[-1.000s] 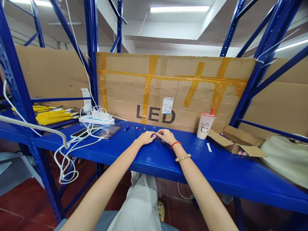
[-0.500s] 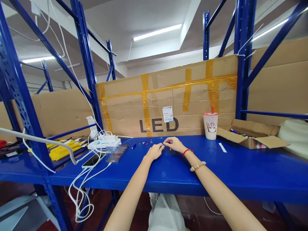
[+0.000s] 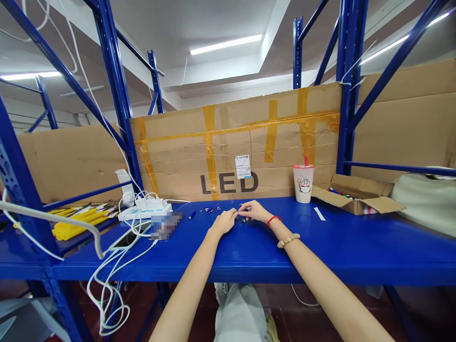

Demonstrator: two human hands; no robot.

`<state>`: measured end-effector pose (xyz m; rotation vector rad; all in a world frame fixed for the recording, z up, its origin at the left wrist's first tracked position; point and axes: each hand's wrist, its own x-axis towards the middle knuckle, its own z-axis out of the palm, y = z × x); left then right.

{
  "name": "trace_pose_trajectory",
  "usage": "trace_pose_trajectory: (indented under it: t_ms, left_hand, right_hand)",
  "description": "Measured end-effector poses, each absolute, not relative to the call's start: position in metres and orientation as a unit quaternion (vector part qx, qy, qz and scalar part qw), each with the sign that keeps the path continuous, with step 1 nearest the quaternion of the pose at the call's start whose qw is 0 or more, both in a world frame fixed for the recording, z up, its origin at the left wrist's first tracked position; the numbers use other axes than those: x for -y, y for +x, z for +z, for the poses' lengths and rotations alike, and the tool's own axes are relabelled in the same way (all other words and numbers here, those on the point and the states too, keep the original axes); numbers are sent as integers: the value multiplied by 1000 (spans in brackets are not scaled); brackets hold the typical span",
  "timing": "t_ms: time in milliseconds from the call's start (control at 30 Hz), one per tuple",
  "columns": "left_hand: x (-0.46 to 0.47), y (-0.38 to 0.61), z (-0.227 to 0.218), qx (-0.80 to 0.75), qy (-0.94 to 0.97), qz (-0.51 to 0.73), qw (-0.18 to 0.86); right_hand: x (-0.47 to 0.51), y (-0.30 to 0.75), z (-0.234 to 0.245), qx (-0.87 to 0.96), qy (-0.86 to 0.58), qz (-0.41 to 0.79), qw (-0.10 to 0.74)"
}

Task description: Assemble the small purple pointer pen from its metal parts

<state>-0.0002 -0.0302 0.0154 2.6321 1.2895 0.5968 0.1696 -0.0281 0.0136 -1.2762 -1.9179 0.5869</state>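
My left hand (image 3: pixel 225 221) and my right hand (image 3: pixel 255 212) meet fingertip to fingertip just above the blue tabletop (image 3: pixel 270 256). Both are closed in a pinch; whatever lies between the fingers is too small to make out. A red string and a beaded bracelet (image 3: pixel 288 240) circle my right wrist. Beneath the right fingers a few tiny pieces (image 3: pixel 245 220) lie on the surface. To the left of my hands are a small blue cylinder-like piece (image 3: pixel 192 215) and a cluster of small shiny blue parts (image 3: pixel 209 210).
A white cup with a red straw (image 3: pixel 303 184) stands at the back right, beside an open cardboard box (image 3: pixel 356 202) and a white strip (image 3: pixel 319 213). On the left are a power strip (image 3: pixel 146 210), tangled white cables (image 3: pixel 107 294) and yellow items (image 3: pixel 78 223). A large carton (image 3: pixel 171 166) lines the back.
The view has turned slightly, shifting the scene to the left. My hands stay together with fingertips touching; small pieces now show below my right fingers.
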Motion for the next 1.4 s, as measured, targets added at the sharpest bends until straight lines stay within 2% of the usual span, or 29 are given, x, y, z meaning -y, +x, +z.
trace_pose_trajectory:
  t_ms: [167, 367, 533, 867, 1133, 1400]
  left_hand:
    - [31, 0, 16, -442, 874, 186, 74]
    - [29, 1, 16, -456, 867, 187, 69]
    - [31, 1, 17, -463, 862, 193, 71]
    - [32, 2, 17, -471, 860, 192, 52]
    - [42, 8, 12, -457, 865, 205, 33]
    - [51, 29, 16, -421, 889, 179, 12]
  right_hand:
    - [30, 170, 13, 750, -533, 214, 328]
    - [40, 172, 20, 721, -620, 110, 290]
    - [46, 173, 27, 666, -681, 36, 302]
    - [39, 171, 20, 707, -648, 66, 276]
    - [40, 170, 13, 669, -695, 77, 252]
    - [32, 168, 14, 655, -716, 27, 240]
